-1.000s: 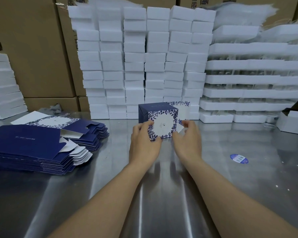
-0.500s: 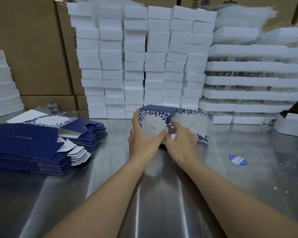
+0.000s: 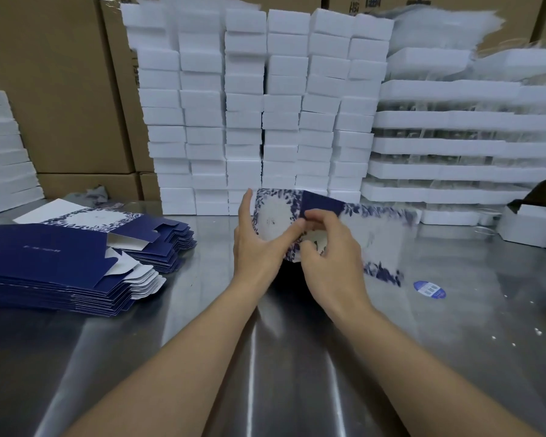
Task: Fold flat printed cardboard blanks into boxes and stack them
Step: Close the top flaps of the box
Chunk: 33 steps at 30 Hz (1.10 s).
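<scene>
Both forearms reach in from 6 o'clock over the steel table (image 3: 454, 310). Left hand (image 3: 259, 247) grips the box (image 3: 275, 216) at its left side, thumb across the printed face, fingers up along the edge. Right hand (image 3: 331, 257) is curled, fingertips pinching a flap at the box's near right corner. Box sits mid-table between the hands, motion-blurred; printed face tilts toward the camera, long axis runs 9 to 3. Flat blanks (image 3: 60, 263) stacked at 9 o'clock. White foam blocks (image 3: 249, 105) stacked at 12 o'clock.
</scene>
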Tool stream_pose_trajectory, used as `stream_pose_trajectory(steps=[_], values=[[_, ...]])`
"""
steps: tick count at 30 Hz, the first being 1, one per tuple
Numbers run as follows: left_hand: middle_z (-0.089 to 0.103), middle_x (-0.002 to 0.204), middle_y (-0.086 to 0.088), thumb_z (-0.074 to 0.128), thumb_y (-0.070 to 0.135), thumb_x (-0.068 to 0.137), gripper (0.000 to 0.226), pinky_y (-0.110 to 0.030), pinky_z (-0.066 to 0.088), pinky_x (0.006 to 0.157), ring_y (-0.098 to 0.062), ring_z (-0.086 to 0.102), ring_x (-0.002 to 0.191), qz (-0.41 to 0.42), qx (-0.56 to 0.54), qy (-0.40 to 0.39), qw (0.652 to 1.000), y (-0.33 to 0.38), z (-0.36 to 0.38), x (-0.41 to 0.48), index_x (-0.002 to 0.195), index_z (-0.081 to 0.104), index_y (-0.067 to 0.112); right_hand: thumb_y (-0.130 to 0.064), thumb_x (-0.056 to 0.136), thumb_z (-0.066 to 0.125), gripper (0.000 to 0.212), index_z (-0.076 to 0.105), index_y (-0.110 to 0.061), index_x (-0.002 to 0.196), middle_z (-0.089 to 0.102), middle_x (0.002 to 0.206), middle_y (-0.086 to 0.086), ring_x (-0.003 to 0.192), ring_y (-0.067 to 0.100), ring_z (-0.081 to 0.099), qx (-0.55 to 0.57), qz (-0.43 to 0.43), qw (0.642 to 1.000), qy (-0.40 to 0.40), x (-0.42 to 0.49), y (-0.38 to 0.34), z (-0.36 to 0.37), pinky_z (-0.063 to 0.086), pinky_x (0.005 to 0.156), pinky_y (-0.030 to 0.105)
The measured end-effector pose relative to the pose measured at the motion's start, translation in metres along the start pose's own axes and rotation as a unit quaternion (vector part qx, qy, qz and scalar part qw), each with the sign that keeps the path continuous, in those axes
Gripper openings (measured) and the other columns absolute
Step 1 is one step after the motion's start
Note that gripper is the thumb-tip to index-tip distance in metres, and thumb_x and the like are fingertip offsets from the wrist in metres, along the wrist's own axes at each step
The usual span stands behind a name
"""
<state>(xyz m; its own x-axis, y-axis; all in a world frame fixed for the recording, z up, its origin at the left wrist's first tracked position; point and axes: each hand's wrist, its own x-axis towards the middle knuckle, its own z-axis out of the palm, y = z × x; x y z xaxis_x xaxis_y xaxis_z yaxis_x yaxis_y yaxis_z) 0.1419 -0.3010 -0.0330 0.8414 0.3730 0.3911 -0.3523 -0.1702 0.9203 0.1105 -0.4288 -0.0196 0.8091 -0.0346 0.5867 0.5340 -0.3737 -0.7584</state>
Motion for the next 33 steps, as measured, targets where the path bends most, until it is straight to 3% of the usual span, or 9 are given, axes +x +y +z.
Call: stream_pose_trajectory(steps=[6,12,14,17,19,21,25,30,33], values=[[0.059,0.144,0.003,0.093,0.055,0.071,0.105,-0.048,0.048,0.115,-0.014,0.061,0.131,-0.085,-0.155,0.048,0.983,-0.003,-0.016,0.008,0.156,0.030,0.055,-0.020,0.095,0.056,0.008,0.059,-0.021,0.087,0.059,0.086,-0.013,0.090,0.014,0.055,-0.040,-0.162,0.985,0.037,-0.007,0.002,0.008,0.044,0.080,0.026],[0.066,0.137,0.010,0.090,0.052,0.078,0.091,-0.047,0.049,0.114,-0.014,0.065,0.126,-0.106,-0.185,0.100,0.972,-0.003,-0.017,0.009,0.152,0.038,0.050,-0.018,0.098,0.060,0.009,0.064,-0.019,0.091,0.062,0.088,-0.010,0.092,0.011,0.056,-0.010,-0.179,0.980,0.087,0.001,0.009,0.007,0.044,0.082,0.024],[0.066,0.129,0.016,0.089,0.053,0.078,0.088,-0.046,0.052,0.111,-0.012,0.067,0.121,-0.114,-0.197,0.113,0.967,-0.001,-0.017,0.008,0.151,0.041,0.050,-0.032,0.100,0.058,0.023,0.065,-0.022,0.081,0.063,0.076,-0.009,0.080,0.010,0.059,-0.006,-0.129,0.990,0.061,0.002,0.011,0.006,0.042,0.070,0.022],[0.069,0.125,0.011,0.085,0.057,0.080,0.077,-0.048,0.056,0.105,-0.016,0.069,0.117,-0.104,-0.196,0.110,0.969,0.002,-0.015,0.006,0.146,0.047,0.048,-0.061,0.100,0.055,0.059,0.070,-0.011,0.071,0.064,0.057,-0.002,0.054,0.007,0.057,0.010,0.076,0.996,-0.045,0.000,0.013,0.014,0.043,0.054,0.022],[0.068,0.133,0.003,0.080,0.065,0.078,0.073,-0.049,0.056,0.104,-0.018,0.068,0.120,-0.083,-0.176,0.094,0.976,0.005,-0.011,0.003,0.142,0.050,0.048,-0.067,0.098,0.056,0.064,0.075,-0.009,0.080,0.064,0.054,-0.002,0.050,0.007,0.060,0.094,0.219,0.967,-0.092,0.001,0.015,0.017,0.046,0.049,0.021],[0.067,0.136,0.001,0.074,0.071,0.075,0.074,-0.046,0.058,0.101,-0.018,0.068,0.120,-0.054,-0.160,0.076,0.983,0.010,-0.006,-0.001,0.141,0.051,0.050,-0.072,0.095,0.056,0.066,0.076,-0.008,0.094,0.066,0.058,0.001,0.056,0.011,0.064,0.165,0.289,0.936,-0.115,0.005,0.017,0.014,0.049,0.048,0.023],[0.063,0.138,0.005,0.073,0.075,0.069,0.074,-0.047,0.061,0.099,-0.015,0.068,0.119,0.001,-0.152,0.060,0.987,0.017,0.000,-0.007,0.138,0.054,0.052,-0.062,0.099,0.058,0.056,0.075,-0.011,0.086,0.059,0.058,0.004,0.058,0.018,0.060,0.287,0.324,0.891,-0.135,0.010,0.014,0.010,0.045,0.046,0.025],[0.060,0.143,0.007,0.072,0.071,0.074,0.070,-0.055,0.054,0.108,-0.020,0.062,0.130,0.049,-0.148,0.040,0.987,0.021,-0.001,-0.012,0.139,0.056,0.051,-0.032,0.103,0.058,0.031,0.062,-0.010,0.081,0.045,0.053,-0.002,0.052,0.013,0.049,0.330,0.317,0.885,-0.087,0.012,0.009,0.012,0.034,0.046,0.023],[0.049,0.154,0.020,0.069,0.074,0.078,0.075,-0.042,0.043,0.119,-0.005,0.048,0.142,0.083,-0.091,0.021,0.992,0.018,0.003,-0.014,0.148,0.047,0.055,-0.023,0.102,0.055,0.025,0.062,-0.010,0.082,0.045,0.053,-0.004,0.053,0.012,0.050,0.325,0.309,0.892,-0.061,0.011,0.009,0.014,0.035,0.048,0.024]])
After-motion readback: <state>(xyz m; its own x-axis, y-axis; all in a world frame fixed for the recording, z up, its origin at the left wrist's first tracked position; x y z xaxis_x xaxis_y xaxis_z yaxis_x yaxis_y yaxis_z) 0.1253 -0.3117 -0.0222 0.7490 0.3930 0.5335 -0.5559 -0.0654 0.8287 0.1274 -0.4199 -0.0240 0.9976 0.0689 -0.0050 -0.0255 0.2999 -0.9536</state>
